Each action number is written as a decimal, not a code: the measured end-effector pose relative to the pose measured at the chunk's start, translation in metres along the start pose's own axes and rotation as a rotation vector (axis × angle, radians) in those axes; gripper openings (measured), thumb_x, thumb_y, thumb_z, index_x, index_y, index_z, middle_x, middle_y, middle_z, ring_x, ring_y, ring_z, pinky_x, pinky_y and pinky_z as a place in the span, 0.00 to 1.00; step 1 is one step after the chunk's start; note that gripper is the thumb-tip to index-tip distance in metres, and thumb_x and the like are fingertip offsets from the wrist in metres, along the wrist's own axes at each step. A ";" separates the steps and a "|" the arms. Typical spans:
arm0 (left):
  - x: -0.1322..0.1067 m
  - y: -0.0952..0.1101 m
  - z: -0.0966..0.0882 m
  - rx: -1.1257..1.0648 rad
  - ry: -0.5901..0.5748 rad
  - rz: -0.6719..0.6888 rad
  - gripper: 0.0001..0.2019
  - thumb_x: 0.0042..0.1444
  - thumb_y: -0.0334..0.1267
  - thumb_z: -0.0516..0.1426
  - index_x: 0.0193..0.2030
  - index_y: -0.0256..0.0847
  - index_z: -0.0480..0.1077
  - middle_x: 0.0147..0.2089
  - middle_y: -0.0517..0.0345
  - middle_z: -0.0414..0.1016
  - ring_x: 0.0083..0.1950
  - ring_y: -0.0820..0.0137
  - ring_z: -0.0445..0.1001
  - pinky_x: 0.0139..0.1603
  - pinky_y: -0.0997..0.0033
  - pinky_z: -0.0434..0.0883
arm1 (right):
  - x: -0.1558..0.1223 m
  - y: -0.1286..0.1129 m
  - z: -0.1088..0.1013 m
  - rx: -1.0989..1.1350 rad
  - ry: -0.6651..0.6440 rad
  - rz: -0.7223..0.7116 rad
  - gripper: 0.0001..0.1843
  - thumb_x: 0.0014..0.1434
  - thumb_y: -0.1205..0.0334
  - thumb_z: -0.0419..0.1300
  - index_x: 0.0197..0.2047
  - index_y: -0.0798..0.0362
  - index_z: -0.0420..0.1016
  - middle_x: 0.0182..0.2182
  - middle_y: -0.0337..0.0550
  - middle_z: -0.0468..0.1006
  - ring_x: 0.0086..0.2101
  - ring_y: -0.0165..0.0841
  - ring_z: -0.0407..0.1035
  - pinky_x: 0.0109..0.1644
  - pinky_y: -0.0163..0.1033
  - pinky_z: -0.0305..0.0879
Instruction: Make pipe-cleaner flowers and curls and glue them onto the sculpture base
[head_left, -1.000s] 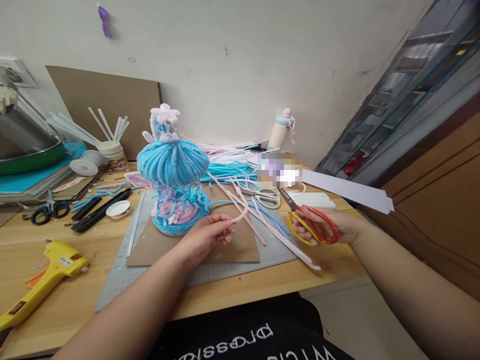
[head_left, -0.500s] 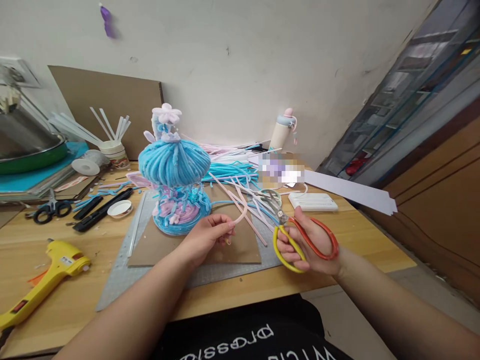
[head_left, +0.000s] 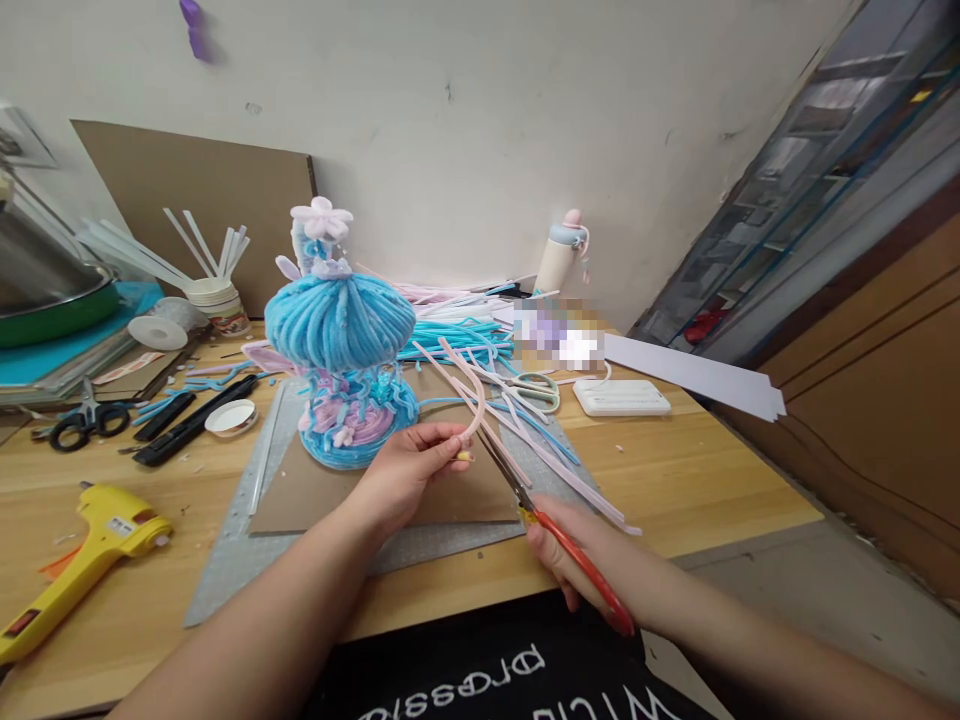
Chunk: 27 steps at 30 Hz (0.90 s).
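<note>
My left hand (head_left: 417, 465) pinches a pale pink pipe cleaner (head_left: 478, 385), which curves up and away from the fingertips. My right hand (head_left: 581, 545) grips scissors (head_left: 574, 548) with red and yellow handles. Their blades point up-left, and the tips are close beside the pink pipe cleaner near my left fingertips; whether they touch it I cannot tell. Just beyond my left hand stands a blue fuzzy mushroom-shaped model (head_left: 341, 325) with a pale flower on top and a pink and blue round base. Beneath it lies a brown board (head_left: 315, 505) on a grey cutting mat (head_left: 225, 560).
A yellow glue gun (head_left: 112, 540) lies at left, near black-handled scissors (head_left: 90, 415) and a box cutter (head_left: 191, 425). Loose pipe cleaners (head_left: 555, 460) spread right of the model. Behind are green-handled scissors (head_left: 536, 392), a white power strip (head_left: 622, 398) and a bottle (head_left: 560, 255).
My right hand has turned and brought the scissors down and left, swinging the blades to the pipe cleaner at my left fingertips. My left hand has stayed nearly in place. The view has shifted slightly.
</note>
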<state>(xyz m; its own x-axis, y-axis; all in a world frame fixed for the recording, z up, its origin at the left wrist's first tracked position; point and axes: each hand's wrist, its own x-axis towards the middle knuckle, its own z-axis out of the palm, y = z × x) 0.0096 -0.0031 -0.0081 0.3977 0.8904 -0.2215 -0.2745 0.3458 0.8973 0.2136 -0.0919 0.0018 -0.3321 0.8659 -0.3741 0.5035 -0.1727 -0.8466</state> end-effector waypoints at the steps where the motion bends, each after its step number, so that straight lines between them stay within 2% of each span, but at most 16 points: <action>1: -0.001 0.000 0.000 -0.007 0.005 0.011 0.14 0.44 0.38 0.66 0.37 0.36 0.74 0.35 0.57 0.76 0.32 0.78 0.73 0.36 0.79 0.71 | 0.000 -0.004 0.000 -0.086 0.034 0.003 0.21 0.57 0.42 0.55 0.29 0.51 0.57 0.22 0.33 0.63 0.18 0.25 0.60 0.20 0.32 0.58; 4: -0.002 0.001 0.001 -0.025 0.012 0.062 0.13 0.44 0.38 0.66 0.34 0.36 0.71 0.31 0.58 0.76 0.29 0.78 0.72 0.31 0.80 0.70 | 0.002 -0.013 0.002 -0.171 0.061 -0.004 0.21 0.57 0.42 0.54 0.29 0.51 0.56 0.24 0.34 0.63 0.18 0.25 0.60 0.20 0.32 0.58; 9: -0.006 0.003 0.005 0.033 0.021 0.062 0.13 0.43 0.38 0.67 0.29 0.34 0.69 0.26 0.60 0.74 0.26 0.79 0.71 0.28 0.80 0.69 | 0.011 -0.010 0.011 -0.103 0.028 0.027 0.21 0.58 0.41 0.52 0.29 0.51 0.55 0.19 0.32 0.61 0.18 0.27 0.62 0.19 0.31 0.58; 13: -0.006 0.001 0.005 0.045 -0.014 0.052 0.12 0.44 0.39 0.66 0.29 0.34 0.69 0.26 0.61 0.74 0.25 0.78 0.71 0.27 0.80 0.69 | 0.016 -0.006 0.014 -0.077 0.046 0.008 0.22 0.59 0.40 0.50 0.29 0.51 0.55 0.19 0.31 0.60 0.17 0.26 0.60 0.21 0.32 0.59; 20: -0.005 -0.002 0.004 0.050 -0.054 0.062 0.11 0.45 0.39 0.66 0.30 0.35 0.70 0.24 0.60 0.74 0.24 0.78 0.71 0.27 0.79 0.69 | 0.013 -0.021 0.009 -0.167 0.035 -0.076 0.27 0.58 0.34 0.45 0.31 0.52 0.57 0.25 0.37 0.63 0.22 0.27 0.61 0.25 0.34 0.60; 24: -0.006 0.000 0.006 0.079 -0.049 0.032 0.11 0.44 0.39 0.66 0.29 0.35 0.70 0.22 0.60 0.74 0.23 0.78 0.70 0.27 0.78 0.68 | 0.013 -0.014 0.010 -0.125 0.000 -0.067 0.26 0.59 0.34 0.44 0.31 0.51 0.57 0.23 0.35 0.63 0.21 0.27 0.62 0.25 0.34 0.59; 27: -0.005 0.000 0.005 0.089 -0.033 0.010 0.12 0.43 0.39 0.66 0.28 0.35 0.70 0.22 0.61 0.73 0.22 0.78 0.69 0.27 0.77 0.68 | 0.017 -0.004 0.013 -0.006 -0.040 -0.042 0.27 0.58 0.34 0.43 0.31 0.51 0.56 0.21 0.33 0.62 0.19 0.27 0.62 0.24 0.34 0.58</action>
<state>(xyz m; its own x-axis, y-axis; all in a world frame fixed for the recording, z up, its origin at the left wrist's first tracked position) 0.0121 -0.0090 -0.0051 0.4243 0.8829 -0.2011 -0.2004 0.3081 0.9300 0.1957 -0.0829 -0.0065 -0.3844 0.8530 -0.3531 0.4930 -0.1338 -0.8597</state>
